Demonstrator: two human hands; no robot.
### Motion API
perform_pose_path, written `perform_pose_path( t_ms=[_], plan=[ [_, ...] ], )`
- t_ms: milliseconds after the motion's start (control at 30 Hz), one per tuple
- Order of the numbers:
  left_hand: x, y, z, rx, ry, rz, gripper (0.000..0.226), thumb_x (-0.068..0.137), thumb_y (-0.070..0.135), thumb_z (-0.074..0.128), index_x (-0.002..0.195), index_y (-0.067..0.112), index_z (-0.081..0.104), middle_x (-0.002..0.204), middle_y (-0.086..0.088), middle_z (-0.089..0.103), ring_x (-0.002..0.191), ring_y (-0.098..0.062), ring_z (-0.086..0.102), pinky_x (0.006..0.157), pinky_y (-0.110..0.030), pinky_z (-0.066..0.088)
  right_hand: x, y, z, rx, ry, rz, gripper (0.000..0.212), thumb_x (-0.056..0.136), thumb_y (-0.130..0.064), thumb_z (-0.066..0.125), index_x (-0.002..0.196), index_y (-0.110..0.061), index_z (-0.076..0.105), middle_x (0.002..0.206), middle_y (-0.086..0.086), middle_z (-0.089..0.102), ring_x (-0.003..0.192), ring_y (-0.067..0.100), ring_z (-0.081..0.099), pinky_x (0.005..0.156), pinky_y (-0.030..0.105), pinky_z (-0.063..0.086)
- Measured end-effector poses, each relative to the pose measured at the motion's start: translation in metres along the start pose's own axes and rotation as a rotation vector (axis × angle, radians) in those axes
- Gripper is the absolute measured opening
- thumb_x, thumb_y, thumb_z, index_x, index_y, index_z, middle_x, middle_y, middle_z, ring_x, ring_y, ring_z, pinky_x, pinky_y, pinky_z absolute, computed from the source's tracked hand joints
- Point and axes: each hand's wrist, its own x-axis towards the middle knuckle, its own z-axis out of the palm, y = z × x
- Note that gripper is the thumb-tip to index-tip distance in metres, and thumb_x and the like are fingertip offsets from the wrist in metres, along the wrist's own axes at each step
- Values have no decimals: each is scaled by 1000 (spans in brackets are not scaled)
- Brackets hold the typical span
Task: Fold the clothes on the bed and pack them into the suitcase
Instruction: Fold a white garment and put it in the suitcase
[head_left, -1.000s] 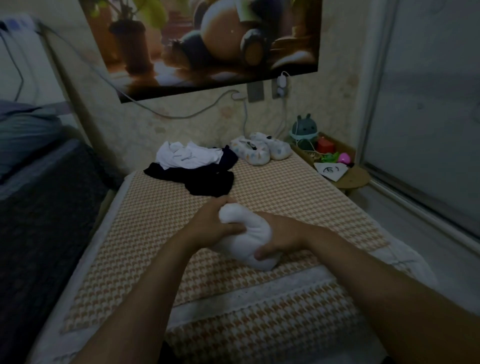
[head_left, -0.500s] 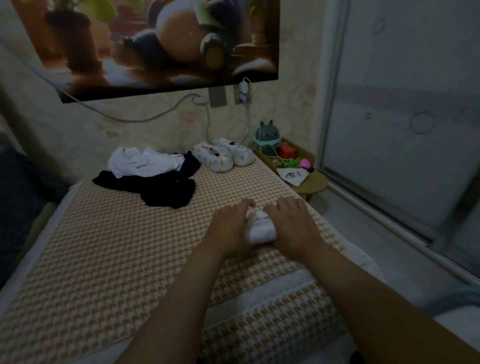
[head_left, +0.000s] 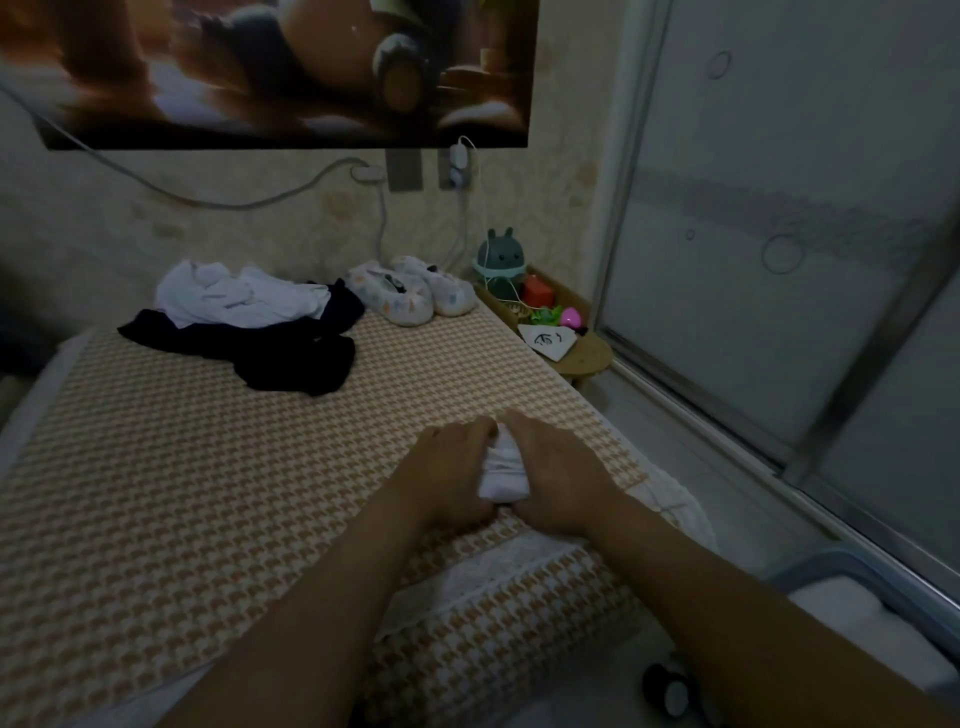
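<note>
The bed (head_left: 208, 493) fills most of the room from where I stand. It is spread with a brown-and-cream check cover whose broad middle lies bare. Along the bed's right side runs a frosted sliding door (head_left: 779, 260), and only a narrow strip of pale floor (head_left: 701, 452) parts the two. On the wall at the bed's head hangs a big poster (head_left: 285, 67), with a cable (head_left: 234, 203) sagging beneath it. By the bed's near right corner sits a grey-blue rimmed case, which I take for the suitcase (head_left: 831, 564), with something white inside. A lace-trimmed sheet (head_left: 519, 556) shows under the cover's near edge.

At the bed's head, left of centre, a white garment (head_left: 239, 299) lies heaped on a dark garment (head_left: 296, 364). Just beside them is a pair of pale slippers (head_left: 410, 293). A small round stool (head_left: 587, 356) is wedged at the bed's far right corner, carrying a green eared toy (head_left: 500, 260), a white card (head_left: 548, 340) and a pink egg (head_left: 570, 317).

Close to the bed's right edge, toward the foot, a small white bundle (head_left: 503, 475) rests on the cover. The left hand (head_left: 447, 467) and right hand (head_left: 561, 467) flank it, fingers curled over its top, gripping it from both sides.
</note>
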Motion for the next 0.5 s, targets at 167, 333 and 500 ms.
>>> perform_pose_path(
  t_ms=[167, 333, 500],
  plan=[
    [-10, -10, 12, 59, 64, -26, 81, 80, 59, 41, 147, 13, 36, 134, -7, 51, 120, -31, 48, 99, -45, 32, 11, 0, -4, -226, -55, -35, 86, 69, -64, 45, 137, -10, 38, 131, 17, 58, 113, 36, 61, 87, 59, 50],
    [1, -24, 37, 41, 12, -55, 77, 79, 75, 50, 135, 22, 56, 131, -8, 57, 118, -28, 51, 103, -55, 40, 12, 13, 4, -271, 41, -157, 54, 74, -37, 47, 120, -10, 55, 111, 8, 65, 90, 28, 63, 72, 42, 53],
    [21, -12, 34, -59, 79, 89, 40, 99, 52, 42, 120, 27, 65, 110, 5, 65, 95, -16, 59, 83, -37, 48, 15, 39, -1, -254, 206, -237, 37, 73, -19, 68, 108, -10, 64, 95, 8, 67, 78, 27, 64, 71, 37, 55]
  ],
)
